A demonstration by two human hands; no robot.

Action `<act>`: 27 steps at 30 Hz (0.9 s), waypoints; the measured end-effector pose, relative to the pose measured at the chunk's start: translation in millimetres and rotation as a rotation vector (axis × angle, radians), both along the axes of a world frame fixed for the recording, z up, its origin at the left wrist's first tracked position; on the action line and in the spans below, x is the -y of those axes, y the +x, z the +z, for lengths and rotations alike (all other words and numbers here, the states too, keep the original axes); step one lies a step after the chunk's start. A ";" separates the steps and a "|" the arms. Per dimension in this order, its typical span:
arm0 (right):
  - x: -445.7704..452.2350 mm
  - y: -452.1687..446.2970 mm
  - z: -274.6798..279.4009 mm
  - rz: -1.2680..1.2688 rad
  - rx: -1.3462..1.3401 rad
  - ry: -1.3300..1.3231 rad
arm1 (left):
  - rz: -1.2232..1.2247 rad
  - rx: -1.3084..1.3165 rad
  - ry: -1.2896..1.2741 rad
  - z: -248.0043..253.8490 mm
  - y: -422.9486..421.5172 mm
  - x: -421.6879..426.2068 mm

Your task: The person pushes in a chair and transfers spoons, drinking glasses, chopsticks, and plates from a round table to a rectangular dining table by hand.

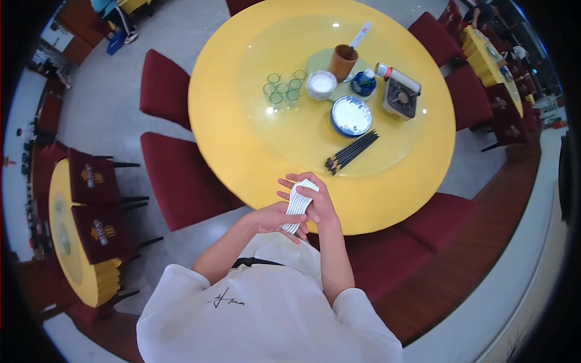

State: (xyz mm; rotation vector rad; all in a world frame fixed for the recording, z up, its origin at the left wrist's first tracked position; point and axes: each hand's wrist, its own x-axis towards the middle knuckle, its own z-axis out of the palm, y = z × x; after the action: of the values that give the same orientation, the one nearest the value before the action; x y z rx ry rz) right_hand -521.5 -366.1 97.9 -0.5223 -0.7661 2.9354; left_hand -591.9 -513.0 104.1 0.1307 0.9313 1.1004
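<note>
Between my two hands is a nested stack of white soup spoons point(299, 204), seen from the side as wavy white ridges. My left hand point(270, 219) is closed around the lower end, its thumb lying across the stack. The upper end is in my right hand point(321, 202), with the thumb on the near face and the fingers behind. Both hands are in front of my body, by the near edge of the round yellow table point(272, 181). Just beyond them on the table lies a bundle of black chopsticks point(352, 151).
On the glass turntable point(257, 130) stand several green glasses point(281, 89), white bowls point(321, 85), blue-patterned plates point(351, 116), a brown holder point(344, 63), a blue container point(364, 85) and a portable gas stove point(400, 97). Dark red chairs point(175, 175) surround the table.
</note>
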 end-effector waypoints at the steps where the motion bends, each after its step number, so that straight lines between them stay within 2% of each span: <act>1: 7.1 6.6 2.4 0.034 -0.023 -0.033 | 0.033 -0.015 -0.003 2.2 12.1 9.4; 8: 66.2 37.4 20.8 0.304 0.021 0.122 | 0.292 -0.046 -0.028 25.4 80.6 78.1; 15: 153.8 32.3 35.4 0.601 -0.042 0.148 | 0.593 -0.007 0.101 22.4 129.5 172.8; 18: 210.9 25.2 30.8 0.729 -0.102 0.174 | 0.752 -0.029 0.106 20.6 148.1 223.1; 23: 332.3 10.0 29.1 0.961 -0.032 0.175 | 0.959 -0.065 0.079 7.2 167.4 326.9; 27: 435.2 1.9 10.7 1.007 -0.007 0.143 | 1.033 -0.063 0.046 -4.3 168.0 423.6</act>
State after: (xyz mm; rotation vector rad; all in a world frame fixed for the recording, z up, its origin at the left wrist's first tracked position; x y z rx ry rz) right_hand -519.6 -801.3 108.6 -0.1013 -1.6079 3.6691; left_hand -423.9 -936.7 99.8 -0.3222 1.0460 2.0728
